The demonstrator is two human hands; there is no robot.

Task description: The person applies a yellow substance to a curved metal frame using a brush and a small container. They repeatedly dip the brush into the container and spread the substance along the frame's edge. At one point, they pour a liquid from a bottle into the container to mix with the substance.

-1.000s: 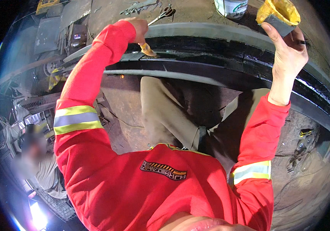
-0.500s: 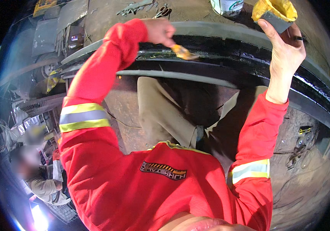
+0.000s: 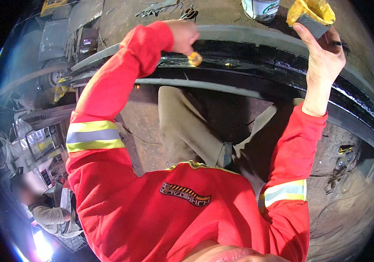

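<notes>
My left hand [image 3: 182,37] is closed on a small paintbrush [image 3: 195,59], yellow-orange at its visible end. That end is at the wet, glossy black face of a long steel beam [image 3: 257,56], which the wide lens bends across the view. Fingers partly hide the handle. Higher up on the right, my right hand [image 3: 326,56] grips a small grey container [image 3: 311,19] with a crumpled yellow lining folded over its rim. My thumb presses its near side, above the beam's right part. What is inside the container cannot be made out.
A white bucket [image 3: 260,9] stands beyond the beam, with scissors [image 3: 190,14] lying left of it. My knees [image 3: 176,113] are close to the beam's near side. Tools [image 3: 340,162] lie on the floor at right. Another person [image 3: 49,214] works at lower left, near racks.
The paintbrush has shifted left along the beam and turned, so less of its length shows. My right hand and the container have barely moved.
</notes>
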